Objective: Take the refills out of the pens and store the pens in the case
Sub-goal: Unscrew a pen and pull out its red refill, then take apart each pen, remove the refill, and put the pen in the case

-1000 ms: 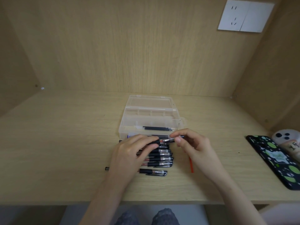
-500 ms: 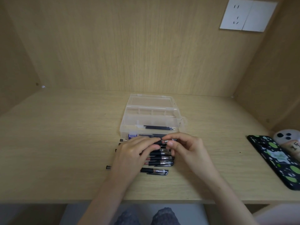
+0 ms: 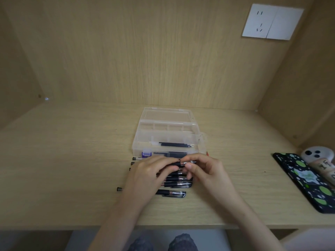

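I have both hands closed on one pen (image 3: 181,163), held just above the row of pens (image 3: 178,183) lying on the desk (image 3: 72,160). The left hand (image 3: 146,176) curls over the black barrel, and the right hand (image 3: 206,171) pinches the silvery tip end between thumb and fingertips. The pen's long axis runs left to right across my view, parallel to the front wall of the clear case (image 3: 136,142), which sits open just beyond the hands. I judge that I am at the tip joint, working it loose. If so, the refill should draw out to the right along that same axis, so the right hand does the pulling while the left steadies the barrel. The case lies straight ahead of both hands, about equally near to each, and a few dark refills (image 3: 175,144) already lie in its front compartment. One more pen (image 3: 171,193) lies apart from the row, nearer to me. Well off to the right, a spotted phone (image 3: 308,180) rests on the desk.
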{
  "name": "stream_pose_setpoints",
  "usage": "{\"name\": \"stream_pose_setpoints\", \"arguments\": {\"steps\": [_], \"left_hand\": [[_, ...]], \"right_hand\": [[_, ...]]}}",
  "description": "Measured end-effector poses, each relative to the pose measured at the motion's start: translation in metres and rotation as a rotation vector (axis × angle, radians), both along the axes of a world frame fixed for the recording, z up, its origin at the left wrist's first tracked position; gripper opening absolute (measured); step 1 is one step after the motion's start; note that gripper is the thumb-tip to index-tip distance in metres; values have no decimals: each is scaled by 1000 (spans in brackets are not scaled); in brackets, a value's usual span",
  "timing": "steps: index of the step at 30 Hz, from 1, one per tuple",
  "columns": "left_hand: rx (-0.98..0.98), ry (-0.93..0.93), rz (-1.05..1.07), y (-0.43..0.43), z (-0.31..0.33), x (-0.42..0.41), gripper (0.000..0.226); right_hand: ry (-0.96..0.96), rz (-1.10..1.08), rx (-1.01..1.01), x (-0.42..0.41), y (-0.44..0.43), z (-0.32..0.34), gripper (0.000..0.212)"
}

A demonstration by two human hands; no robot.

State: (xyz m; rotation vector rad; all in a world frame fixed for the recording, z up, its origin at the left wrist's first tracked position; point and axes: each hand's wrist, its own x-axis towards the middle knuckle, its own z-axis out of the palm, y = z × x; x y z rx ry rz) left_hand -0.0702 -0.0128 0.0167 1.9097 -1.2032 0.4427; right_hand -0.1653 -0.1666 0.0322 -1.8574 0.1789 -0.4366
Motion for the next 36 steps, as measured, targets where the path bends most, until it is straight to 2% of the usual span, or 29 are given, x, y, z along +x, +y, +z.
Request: {"name": "stream_pose_setpoints", "arguments": {"steps": [8, 11, 16, 18, 21, 31, 36], "left_hand": [[64, -15, 19, 4, 4, -2, 38], [15, -45, 67, 8, 8, -2, 42], [-132, -2, 138, 17, 11, 6, 33], [-99, 11, 108, 22, 9, 7, 28], [27, 170, 4, 28, 3, 6, 24], [199, 20, -127, 33, -9, 7, 32], [265, -45, -132, 31, -10, 6, 30]], "right_hand": [[-12, 2, 34, -5, -1, -2, 16], [-29, -9, -20, -1, -8, 9, 17], [-107, -229, -139, 25, -36, 39, 18], [-97, -289, -218, 46, -48, 45, 15], [-38, -325, -286, 80, -56, 45, 11], [163, -266, -491, 129, -63, 4, 17], [50, -276, -473, 91, -52, 15, 20]]}}
